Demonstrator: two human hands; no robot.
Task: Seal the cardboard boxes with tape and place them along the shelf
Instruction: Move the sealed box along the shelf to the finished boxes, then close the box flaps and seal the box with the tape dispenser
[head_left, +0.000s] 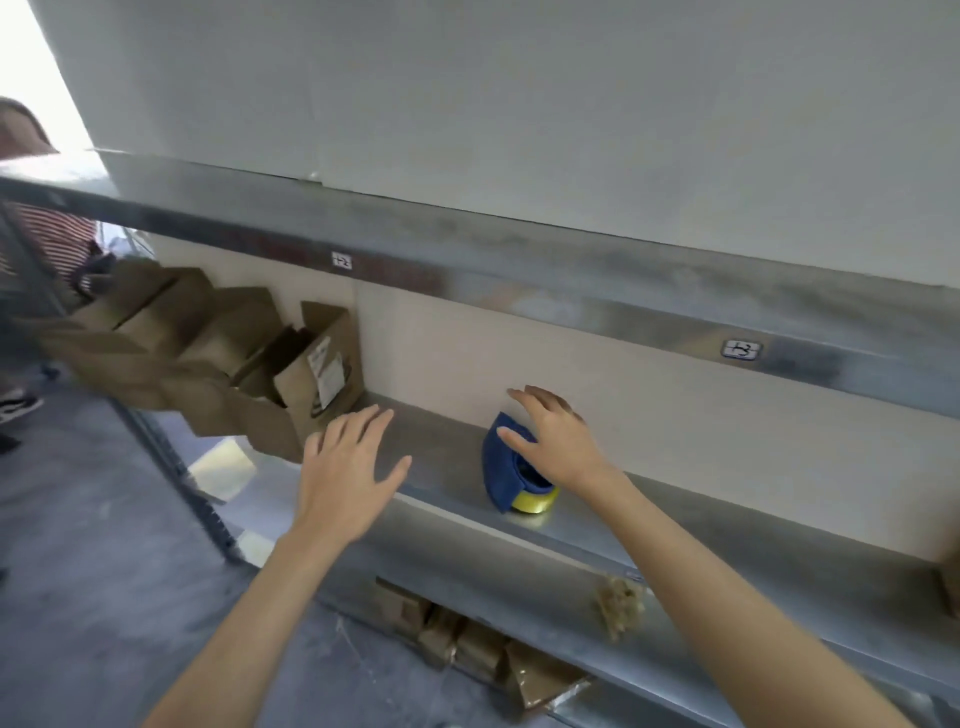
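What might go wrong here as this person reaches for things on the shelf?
1. The blue tape dispenser sits near the front edge of the shelf; the open right hand, just over it, might knock it off.
2. The unsealed cardboard boxes seem to jut past that edge, so the left hand could tip one.

— Where are the arms?
— The left forearm (249, 623) and right forearm (727, 618), both bare, reach forward, well apart.
— And the hands?
— The left hand (347, 470) is palm down, fingers straight and spread. The right hand (555, 441) lies further forward, palm down, fingers loosely splayed.
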